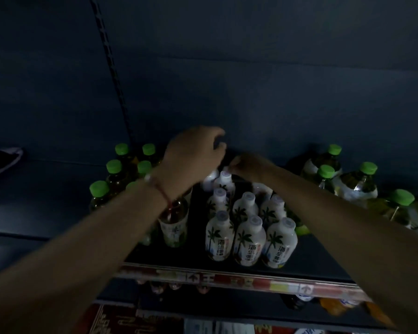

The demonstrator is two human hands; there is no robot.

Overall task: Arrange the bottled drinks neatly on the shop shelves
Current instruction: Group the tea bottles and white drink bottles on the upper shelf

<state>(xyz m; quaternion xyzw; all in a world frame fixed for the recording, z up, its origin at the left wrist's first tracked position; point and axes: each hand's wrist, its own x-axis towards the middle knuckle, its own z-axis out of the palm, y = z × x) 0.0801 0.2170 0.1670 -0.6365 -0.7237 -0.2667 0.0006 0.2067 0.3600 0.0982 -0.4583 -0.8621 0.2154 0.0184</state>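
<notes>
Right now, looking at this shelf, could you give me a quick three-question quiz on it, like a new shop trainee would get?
1. True or false: the white bottles carry a palm-tree picture.
2. What colour are the caps on the bottles left of the left hand?
3. Where are both hands working? A) front edge of the shelf B) back rows of white bottles C) the shelf below.

Key:
1. True.
2. Green.
3. B. The right hand pinches a white cap at the back, and the left hand reaches just behind it.
</notes>
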